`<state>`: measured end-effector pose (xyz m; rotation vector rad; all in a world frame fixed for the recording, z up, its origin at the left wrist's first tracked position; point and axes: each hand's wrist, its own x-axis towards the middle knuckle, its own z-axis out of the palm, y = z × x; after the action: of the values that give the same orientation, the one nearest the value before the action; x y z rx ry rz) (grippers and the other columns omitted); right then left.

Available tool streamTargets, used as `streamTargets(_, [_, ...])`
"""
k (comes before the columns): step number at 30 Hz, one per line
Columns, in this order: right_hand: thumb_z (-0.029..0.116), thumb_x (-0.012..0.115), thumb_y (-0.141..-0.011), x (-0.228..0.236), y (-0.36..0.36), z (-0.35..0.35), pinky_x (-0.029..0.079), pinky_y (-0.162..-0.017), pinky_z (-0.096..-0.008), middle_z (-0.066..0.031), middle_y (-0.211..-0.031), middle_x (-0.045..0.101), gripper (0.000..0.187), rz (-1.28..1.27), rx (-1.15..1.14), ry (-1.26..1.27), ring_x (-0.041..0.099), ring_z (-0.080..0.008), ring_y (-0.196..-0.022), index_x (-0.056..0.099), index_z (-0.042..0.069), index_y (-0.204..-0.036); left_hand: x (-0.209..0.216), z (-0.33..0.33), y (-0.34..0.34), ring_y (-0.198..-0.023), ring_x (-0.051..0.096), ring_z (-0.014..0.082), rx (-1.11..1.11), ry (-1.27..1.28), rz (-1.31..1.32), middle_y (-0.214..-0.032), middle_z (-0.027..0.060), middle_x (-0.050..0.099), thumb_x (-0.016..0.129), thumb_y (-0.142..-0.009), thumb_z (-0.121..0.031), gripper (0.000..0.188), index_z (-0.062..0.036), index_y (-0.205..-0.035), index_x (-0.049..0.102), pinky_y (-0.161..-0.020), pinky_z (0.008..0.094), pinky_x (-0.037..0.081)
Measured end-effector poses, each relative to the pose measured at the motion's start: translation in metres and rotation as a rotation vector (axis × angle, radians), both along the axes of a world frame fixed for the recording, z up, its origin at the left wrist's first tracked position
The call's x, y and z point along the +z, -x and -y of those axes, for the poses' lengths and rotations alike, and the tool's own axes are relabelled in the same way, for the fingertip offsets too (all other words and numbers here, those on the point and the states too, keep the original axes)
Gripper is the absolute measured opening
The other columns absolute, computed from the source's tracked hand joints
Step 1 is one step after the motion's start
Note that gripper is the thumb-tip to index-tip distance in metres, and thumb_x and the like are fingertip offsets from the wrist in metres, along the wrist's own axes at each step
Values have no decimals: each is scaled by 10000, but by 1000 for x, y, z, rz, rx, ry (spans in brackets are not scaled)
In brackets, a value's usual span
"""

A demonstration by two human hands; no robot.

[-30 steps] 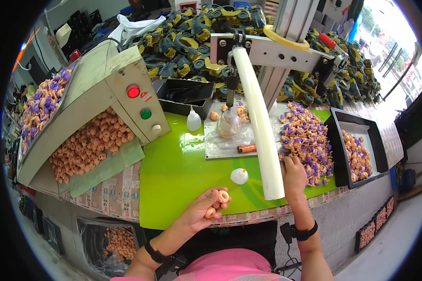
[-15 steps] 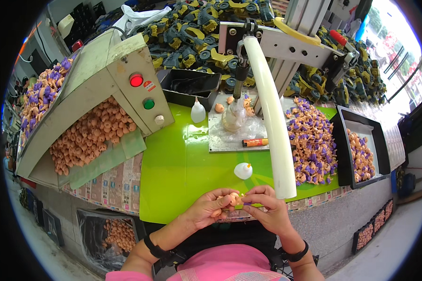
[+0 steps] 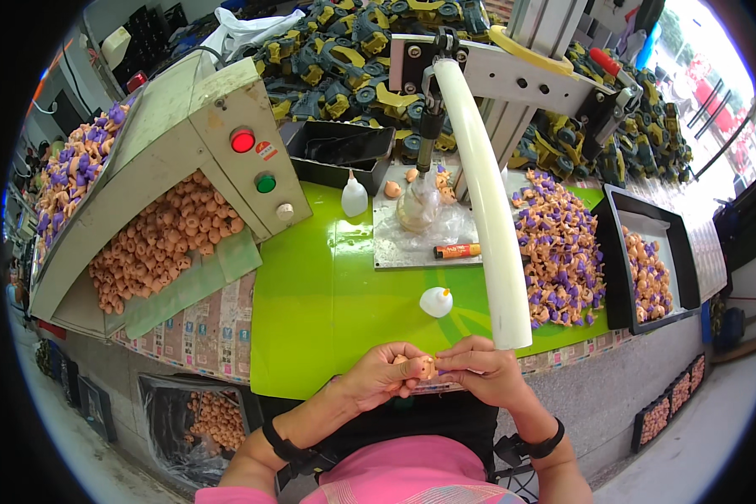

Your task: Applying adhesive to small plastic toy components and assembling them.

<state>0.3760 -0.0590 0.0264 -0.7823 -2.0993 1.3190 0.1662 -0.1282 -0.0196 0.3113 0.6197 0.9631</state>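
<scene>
My left hand [image 3: 384,374] is closed around a small peach-coloured doll head [image 3: 427,368], just off the front edge of the green mat [image 3: 311,328]. Close against it, my right hand [image 3: 483,371] pinches with thumb and fingertips at the head's right side; what lies between those fingertips is too small and covered to make out. Beyond the hands a white squeeze bottle [image 3: 436,302] with an orange tip stands on the mat. To the right lies a heap of peach and purple doll parts [image 3: 559,252].
A pale machine [image 3: 227,126] full of peach heads [image 3: 168,244] stands left. A white tube [image 3: 487,210] hangs from a metal press over a plate. At right is a black tray [image 3: 689,286] of figures; another squeeze bottle [image 3: 354,197] stands further back. Yellow-and-grey toy vehicles [image 3: 336,67] pile up behind.
The doll head has turned in my left hand, and my right fingertips have come against its side. The purple bit at my right fingers no longer shows.
</scene>
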Motion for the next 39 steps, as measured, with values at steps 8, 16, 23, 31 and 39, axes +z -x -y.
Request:
streamTargets(8, [-59, 731, -678, 4, -1, -1, 538, -722, -285, -94, -898, 685, 290, -19, -2, -146, 674, -208, -818, 730, 68, -939, 8, 2, -2, -648, 544, 63, 8, 7, -16, -843, 23, 612, 674, -876, -231, 219, -45, -974, 614, -490, 186, 440])
streamTargets(16, [137, 732, -741, 99, 38, -65, 494, -780, -375, -83, -1050, 680, 291, -67, 54, -790, 635, -267, -868, 698, 65, -1020, 22, -5, 21, -611, 496, 43, 86, 38, -22, -899, 13, 604, 609, -927, -257, 211, -58, -987, 576, -440, 167, 352])
streamTargets(23, [192, 587, -899, 224, 87, -122, 498, -806, -301, -111, -1147, 639, 403, -403, -126, -998, 632, -178, -929, 551, 17, -1261, 25, 2, 41, -577, 426, 43, 145, 22, -21, -879, 0, 577, 570, -946, -314, 257, -63, -1004, 568, -428, 167, 328])
streamTargets(31, [187, 637, -872, 197, 105, -193, 455, -894, -335, -129, -1067, 661, 365, -312, -180, -880, 609, -207, -1015, 599, 52, -1209, 29, 7, 51, -579, 419, 47, 212, 41, -58, -936, 7, 594, 572, -946, -300, 257, -67, -1056, 576, -444, 168, 340])
streamTargets(39, [160, 650, -820, 67, 58, -153, 447, -912, -402, -176, -1139, 609, 202, 372, -4, -591, 584, -318, -1038, 697, 62, -991, 35, 10, 78, -573, 419, 55, 330, 34, -97, -973, 33, 591, 577, -942, -260, 276, -74, -1145, 556, -450, 166, 345])
